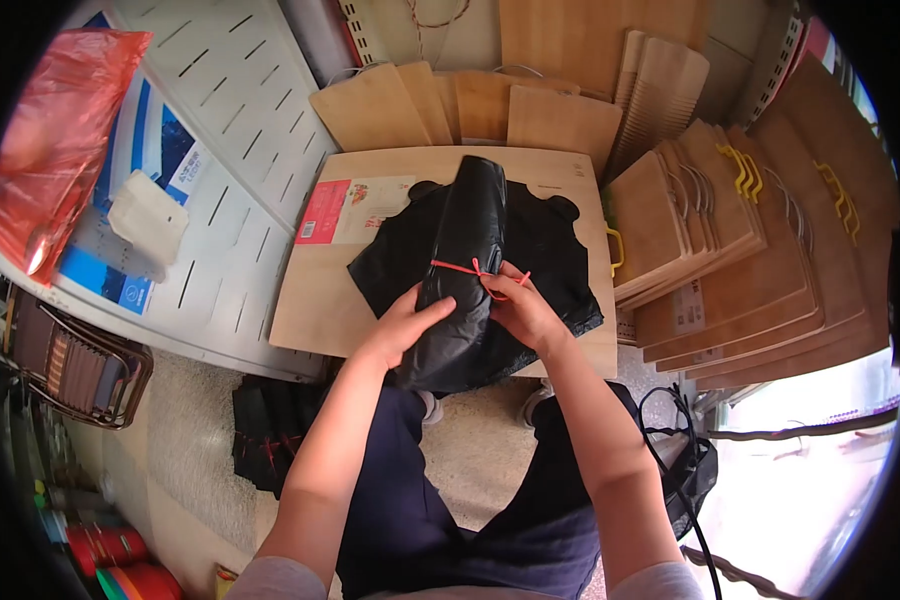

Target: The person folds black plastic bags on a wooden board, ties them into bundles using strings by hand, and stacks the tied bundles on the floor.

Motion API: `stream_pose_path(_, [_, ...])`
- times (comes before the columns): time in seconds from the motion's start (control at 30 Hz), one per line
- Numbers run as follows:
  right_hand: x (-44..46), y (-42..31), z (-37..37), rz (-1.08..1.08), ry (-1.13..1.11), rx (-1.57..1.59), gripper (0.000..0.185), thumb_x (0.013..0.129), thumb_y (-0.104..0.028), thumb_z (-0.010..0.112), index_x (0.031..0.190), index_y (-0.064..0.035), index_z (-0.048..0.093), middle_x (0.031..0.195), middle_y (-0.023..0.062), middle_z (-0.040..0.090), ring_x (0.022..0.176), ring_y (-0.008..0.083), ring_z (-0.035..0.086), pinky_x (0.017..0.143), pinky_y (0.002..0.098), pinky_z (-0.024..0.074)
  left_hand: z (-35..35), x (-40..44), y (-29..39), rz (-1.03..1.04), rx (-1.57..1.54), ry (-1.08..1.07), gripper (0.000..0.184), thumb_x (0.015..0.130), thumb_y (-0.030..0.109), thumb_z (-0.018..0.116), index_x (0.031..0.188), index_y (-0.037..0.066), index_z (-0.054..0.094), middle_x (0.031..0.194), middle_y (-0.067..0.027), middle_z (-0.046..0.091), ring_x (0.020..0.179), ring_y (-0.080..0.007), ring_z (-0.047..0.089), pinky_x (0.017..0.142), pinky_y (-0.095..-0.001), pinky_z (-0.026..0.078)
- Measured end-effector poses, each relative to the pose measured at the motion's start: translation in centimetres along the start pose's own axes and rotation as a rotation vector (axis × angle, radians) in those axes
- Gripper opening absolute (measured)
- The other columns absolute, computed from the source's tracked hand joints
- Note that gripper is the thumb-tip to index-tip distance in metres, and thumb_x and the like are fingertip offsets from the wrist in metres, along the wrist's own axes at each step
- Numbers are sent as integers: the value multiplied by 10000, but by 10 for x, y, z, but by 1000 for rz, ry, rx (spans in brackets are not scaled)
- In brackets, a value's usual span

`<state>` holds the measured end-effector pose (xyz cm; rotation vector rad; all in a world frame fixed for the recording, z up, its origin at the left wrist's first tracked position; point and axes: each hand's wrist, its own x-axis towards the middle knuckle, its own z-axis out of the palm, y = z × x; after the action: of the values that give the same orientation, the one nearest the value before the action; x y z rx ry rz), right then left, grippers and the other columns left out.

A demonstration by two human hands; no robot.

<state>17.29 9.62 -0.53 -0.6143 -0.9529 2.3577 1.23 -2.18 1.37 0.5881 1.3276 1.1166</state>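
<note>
A rolled bundle of black plastic bags [470,210] stands out over the wooden board, with a red string [455,266] tied round its middle. My left hand [408,326] is wrapped about the bundle's lower left side, thumb on top. My right hand [522,308] pinches at the red string's knot and loops on the right side; its fingertips are partly hidden. Beneath the bundle, loose black plastic bags [545,250] are spread over the wooden board [305,290].
Wooden cutting boards [690,220] with handles stand stacked at the right, more boards [560,125] at the back. On the left, a white slotted shelf [225,200] holds a red plastic bag [65,150]. Tied black bundles [265,430] lie on the floor, and a black cable [685,480] hangs at right.
</note>
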Motion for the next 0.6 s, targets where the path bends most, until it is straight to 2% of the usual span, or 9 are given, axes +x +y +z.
stream_pose_path(0.07, [-15, -9, 13, 68, -54, -104, 201, 867, -284, 691, 973, -154, 579, 832, -56, 577, 735, 57, 510, 688, 221, 401, 1, -12, -18, 281, 40, 62, 553, 880, 235, 692, 1332, 28, 450, 1230, -82, 570, 1128, -150, 532, 975, -314, 412])
stream_pose_path(0.1, [-13, 0, 9, 114, -37, -121, 253, 870, -358, 696, 953, -143, 595, 826, -66, 577, 735, 43, 500, 687, 207, 393, 6, -21, -17, 296, 5, 47, 509, 887, 207, 683, 1313, 32, 467, 1211, -64, 579, 1123, -132, 528, 977, -297, 406])
stream_pose_path(0.27, [-13, 24, 0, 6, -96, -289, 331, 857, -431, 698, 895, -112, 618, 835, -53, 591, 767, 25, 503, 671, 213, 405, 11, -40, -33, 324, -30, 79, 500, 887, 166, 679, 1320, 42, 462, 1189, -42, 581, 1086, -124, 536, 950, -293, 423])
stream_pose_path(0.37, [-17, 21, 2, -36, -177, -321, 317, 873, -398, 689, 922, -94, 614, 869, -21, 616, 758, 39, 519, 657, 224, 408, 15, -55, -36, 312, -114, 89, 499, 886, 160, 680, 1320, 43, 463, 1185, -40, 582, 1078, -116, 537, 941, -296, 429])
stream_pose_path(0.43, [-24, 15, 5, 137, -85, -79, 320, 888, -332, 681, 1007, -43, 615, 935, 37, 652, 790, 96, 593, 720, 253, 467, 17, -69, -34, 300, 21, 109, 517, 885, 163, 681, 1331, 36, 453, 1205, -47, 579, 1110, -121, 529, 963, -294, 417])
stream_pose_path(0.47, [-27, 12, 9, 127, -86, -77, 320, 888, -332, 681, 1007, -43, 615, 935, 37, 652, 790, 96, 593, 720, 253, 467, 18, -78, -34, 305, 28, 105, 517, 885, 163, 681, 1331, 36, 453, 1205, -47, 579, 1110, -121, 529, 963, -294, 417])
stream_pose_path(0.53, [-33, 4, 20, 86, -89, 171, 345, 889, -261, 680, 1090, 6, 597, 992, 93, 669, 860, 179, 653, 828, 319, 514, 21, -97, -38, 314, 190, 71, 532, 885, 162, 681, 1340, 23, 443, 1226, -58, 574, 1140, -127, 517, 988, -291, 401])
stream_pose_path(0.57, [-28, 7, 14, 3, -100, 135, 374, 884, -224, 680, 1137, 34, 581, 1037, 123, 673, 928, 229, 668, 875, 381, 529, 25, -107, -39, 311, 209, 25, 551, 882, 153, 683, 1351, 9, 433, 1251, -67, 563, 1163, -135, 508, 1012, -294, 385])
stream_pose_path(0.6, [-28, 4, 16, -24, -70, 114, 331, 883, -188, 674, 1116, 33, 592, 1025, 123, 675, 896, 225, 674, 816, 373, 549, 27, -113, -43, 278, 103, -1, 557, 878, 139, 685, 1354, 2, 432, 1262, -71, 557, 1170, -137, 506, 1021, -301, 380])
